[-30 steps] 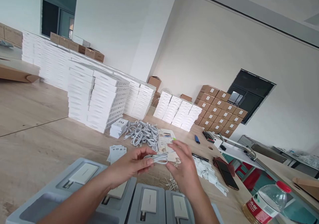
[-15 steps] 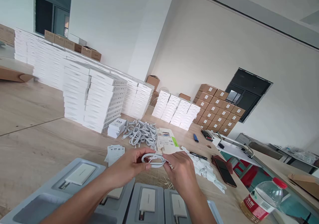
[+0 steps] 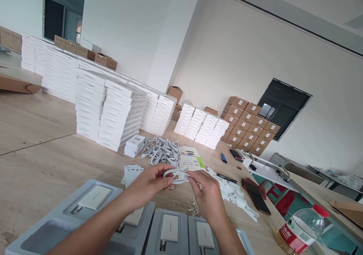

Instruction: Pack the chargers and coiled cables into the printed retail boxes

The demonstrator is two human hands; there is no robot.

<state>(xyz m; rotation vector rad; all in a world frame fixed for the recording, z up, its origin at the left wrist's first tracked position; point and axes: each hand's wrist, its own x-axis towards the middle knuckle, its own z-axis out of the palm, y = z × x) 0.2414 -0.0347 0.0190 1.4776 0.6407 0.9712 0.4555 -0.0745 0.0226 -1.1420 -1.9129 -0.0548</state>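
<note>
A coiled white cable (image 3: 178,176) is held up between my two hands above the table. My left hand (image 3: 157,180) is closed on the left side of the coil, thumb in front. On the right end, my right hand (image 3: 206,188) pinches the cable between thumb and fingers. Below my forearms lie grey moulded trays (image 3: 151,230), each with a white adapter (image 3: 169,227) in a recess; another adapter (image 3: 95,197) sits in the left tray. Just beyond my hands is a heap of grey-white cables (image 3: 163,151).
Stacks of white boxes (image 3: 110,107) stand behind the heap. Paper slips (image 3: 132,173), white scraps (image 3: 234,194), a black pen (image 3: 227,178) and a phone (image 3: 257,196) lie around. A red-capped bottle (image 3: 302,228) stands front right. Brown cartons (image 3: 246,124) are piled at the back.
The coil has flattened and spread a little between my hands. My right fingers have shifted their pinch on its right end. The view has moved slightly.
</note>
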